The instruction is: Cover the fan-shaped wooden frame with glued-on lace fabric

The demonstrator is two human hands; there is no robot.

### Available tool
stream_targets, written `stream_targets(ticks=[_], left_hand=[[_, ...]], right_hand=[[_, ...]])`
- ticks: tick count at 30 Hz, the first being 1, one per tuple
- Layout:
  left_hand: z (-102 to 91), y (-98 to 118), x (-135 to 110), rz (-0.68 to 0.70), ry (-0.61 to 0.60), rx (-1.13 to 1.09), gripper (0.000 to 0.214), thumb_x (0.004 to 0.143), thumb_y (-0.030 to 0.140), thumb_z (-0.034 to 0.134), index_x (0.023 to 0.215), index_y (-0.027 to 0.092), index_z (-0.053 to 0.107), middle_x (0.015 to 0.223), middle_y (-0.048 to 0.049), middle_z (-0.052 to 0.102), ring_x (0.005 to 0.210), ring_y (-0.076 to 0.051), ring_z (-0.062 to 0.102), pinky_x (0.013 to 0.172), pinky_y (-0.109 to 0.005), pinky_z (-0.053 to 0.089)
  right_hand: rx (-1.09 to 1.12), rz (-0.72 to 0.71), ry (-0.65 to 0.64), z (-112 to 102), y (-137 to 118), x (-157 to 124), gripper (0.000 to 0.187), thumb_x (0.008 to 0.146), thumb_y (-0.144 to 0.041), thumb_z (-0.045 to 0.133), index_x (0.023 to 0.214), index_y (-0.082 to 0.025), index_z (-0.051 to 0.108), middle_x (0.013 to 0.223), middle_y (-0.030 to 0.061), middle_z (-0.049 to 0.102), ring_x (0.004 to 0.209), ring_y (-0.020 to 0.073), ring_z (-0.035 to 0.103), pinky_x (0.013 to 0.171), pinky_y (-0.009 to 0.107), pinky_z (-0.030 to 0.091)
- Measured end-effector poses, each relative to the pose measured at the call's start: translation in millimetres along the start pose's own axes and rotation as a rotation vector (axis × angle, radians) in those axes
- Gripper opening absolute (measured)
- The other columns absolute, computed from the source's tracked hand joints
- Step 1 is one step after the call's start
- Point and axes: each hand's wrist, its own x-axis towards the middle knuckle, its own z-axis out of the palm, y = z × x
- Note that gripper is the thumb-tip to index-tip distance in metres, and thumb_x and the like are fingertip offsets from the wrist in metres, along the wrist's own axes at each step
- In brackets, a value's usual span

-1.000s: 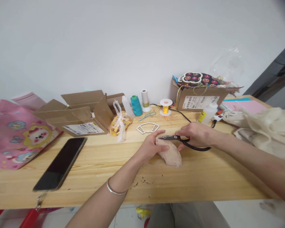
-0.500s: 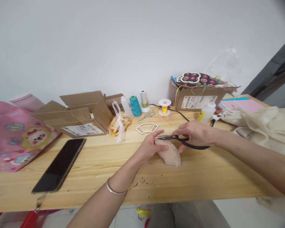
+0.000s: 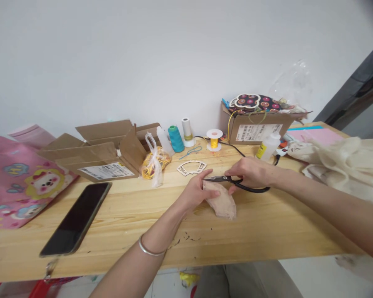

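Observation:
My left hand (image 3: 196, 191) pinches a fan-shaped piece of beige fabric (image 3: 221, 203) between thumb and fingers, just above the table. The fabric's lower edge looks frayed. My right hand (image 3: 251, 171) grips black-handled scissors (image 3: 251, 188), whose blades point left and lie along the fabric's upper edge, close to my left fingers. Whether the blades have fabric between them I cannot tell. Just beyond my left hand lies a cut-out fan-shaped frame (image 3: 191, 167), pale with lattice ends.
On the wooden table (image 3: 127, 223) lie a phone (image 3: 76, 219) and a pink bag (image 3: 34, 182). Behind are an open cardboard box (image 3: 102, 161), teal thread (image 3: 175, 139), a yellow thread spool (image 3: 214, 140), a bottle (image 3: 268, 147) and a filled box (image 3: 257, 130). Cream cloth (image 3: 345, 165) is piled at right.
The scissors and my right hand have shifted slightly left, and the blades look closer together. My left hand keeps its hold on the fabric. The whole view has moved a little.

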Motion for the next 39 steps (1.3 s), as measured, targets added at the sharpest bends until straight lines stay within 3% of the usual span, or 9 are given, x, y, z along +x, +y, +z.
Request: stream_targets(ticks=[6,14,17,21,23,26,31,34,39], left_hand=[[-1.7,-2,1,0.023,-0.003,0.033,0.090,0.052,0.015,0.073,0.130,0.015,0.029,0.059,0.0044,0.060,0.054,-0.010,0.053,0.057,-0.022,0.041],[-1.1,5,5,0.092,-0.007,-0.028,0.099,0.050,0.016,0.075,0.132,0.016,0.019,0.072,-0.0010,0.061,0.064,-0.014,0.058,0.063,-0.027,0.045],[5.0,19,11,0.117,0.018,0.123,0.108,0.049,0.013,0.075,0.135,0.021,0.011,0.082,-0.0027,0.060,0.068,-0.015,0.059,0.063,-0.027,0.046],[17.2,28,21,0.199,0.187,0.241,0.114,0.048,0.012,0.075,0.136,0.027,0.005,0.100,-0.0062,0.058,0.067,-0.012,0.059,0.063,-0.026,0.047],[20.7,25,23,0.203,0.227,0.145,0.107,0.052,0.013,0.073,0.136,0.027,0.008,0.103,-0.0069,0.058,0.070,-0.012,0.060,0.065,-0.027,0.048],[18.8,15,23,0.125,0.137,0.025,0.078,0.055,0.017,0.072,0.124,0.018,0.036,0.089,-0.0057,0.064,0.071,-0.014,0.061,0.066,-0.027,0.048],[8.5,9,18,0.073,0.008,0.125,0.040,0.050,0.014,0.074,0.087,0.013,0.058,0.075,-0.0028,0.066,0.063,-0.014,0.061,0.060,-0.024,0.048],[8.0,10,17,0.075,-0.015,0.180,0.046,0.049,0.011,0.073,0.091,0.015,0.057,0.070,-0.0016,0.066,0.060,-0.014,0.061,0.056,-0.024,0.048],[11.6,8,17,0.047,0.119,0.040,0.062,0.052,0.013,0.073,0.108,0.016,0.049,0.065,-0.0011,0.066,0.056,-0.015,0.061,0.052,-0.024,0.047]], right_hand=[[0.483,0.236,0.100,11,4,-13,0.043,0.070,-0.055,0.051,0.078,-0.014,0.063,0.057,-0.0021,0.051,0.049,0.0084,0.041,0.045,0.020,0.028],[1.066,0.449,0.186,19,-29,-1,0.040,0.062,-0.046,0.062,0.084,-0.013,0.056,0.048,-0.0087,0.043,0.035,0.0032,0.031,0.033,0.017,0.022],[1.282,0.445,0.236,27,-30,2,0.041,0.060,-0.041,0.066,0.088,-0.016,0.052,0.040,-0.0116,0.041,0.030,0.0043,0.032,0.030,0.017,0.023],[1.525,0.413,0.368,39,-25,-2,0.037,0.058,-0.034,0.069,0.085,-0.016,0.050,0.040,-0.0106,0.044,0.032,0.0057,0.038,0.032,0.018,0.029],[1.582,0.440,0.463,43,-23,-5,0.038,0.057,-0.031,0.071,0.085,-0.017,0.050,0.044,-0.0091,0.048,0.036,0.0062,0.042,0.035,0.018,0.035],[1.597,0.445,0.530,45,-23,-6,0.041,0.056,-0.030,0.072,0.088,-0.017,0.050,0.049,-0.0077,0.051,0.041,0.0074,0.046,0.039,0.019,0.040],[1.470,0.474,0.546,41,-25,-7,0.038,0.061,-0.035,0.068,0.090,-0.017,0.050,0.041,-0.0098,0.045,0.031,0.0068,0.039,0.029,0.018,0.031],[1.469,0.463,0.554,41,-23,-7,0.042,0.057,-0.033,0.071,0.091,-0.019,0.051,0.042,-0.0106,0.046,0.031,0.0070,0.039,0.030,0.019,0.031],[1.550,0.485,0.618,47,-22,-7,0.041,0.052,-0.026,0.074,0.087,-0.019,0.052,0.048,-0.0094,0.050,0.037,0.0066,0.044,0.035,0.018,0.036]])
